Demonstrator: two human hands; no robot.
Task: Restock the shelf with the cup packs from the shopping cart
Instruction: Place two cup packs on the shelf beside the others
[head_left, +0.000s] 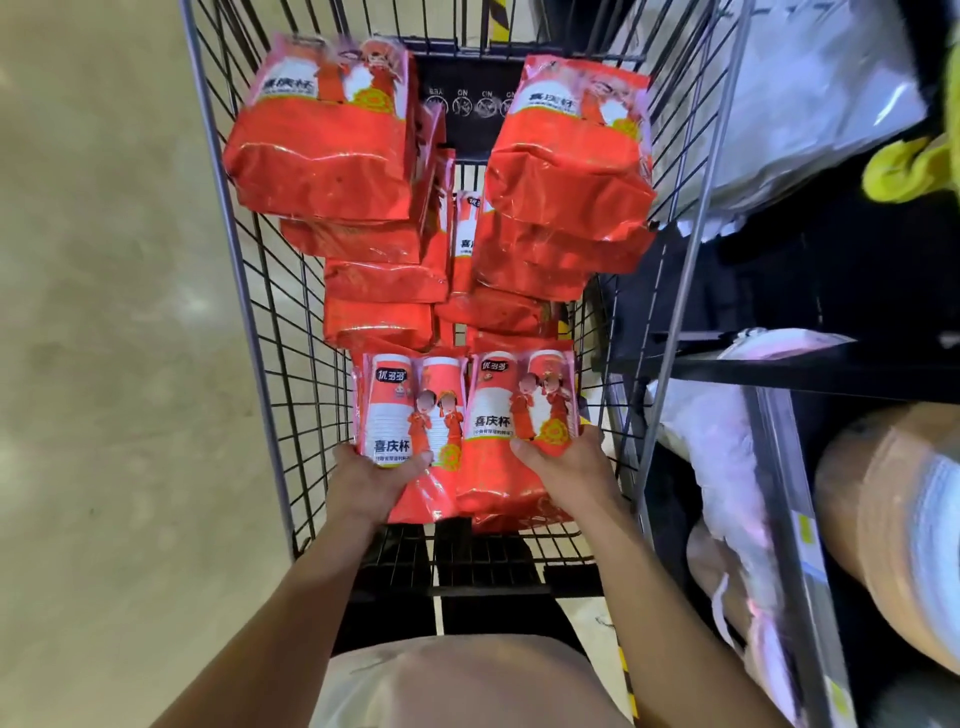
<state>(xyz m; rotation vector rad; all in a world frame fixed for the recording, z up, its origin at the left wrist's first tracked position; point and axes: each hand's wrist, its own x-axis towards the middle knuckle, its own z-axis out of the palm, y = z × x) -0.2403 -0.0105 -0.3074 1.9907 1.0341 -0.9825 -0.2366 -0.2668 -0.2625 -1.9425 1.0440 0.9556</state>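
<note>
Both hands down in the shopping cart (270, 291) — left hand (371, 480) curled round the lower end of one red cup pack (405, 410), right hand (563, 467) gripping a second cup pack (519, 415) just beside it, the two side by side, labels up. More red packs (322, 135) lie piled toward the cart's far end. The shelf (779, 371) stands close on the right — white wrapped bundles (717, 457) on it.
</note>
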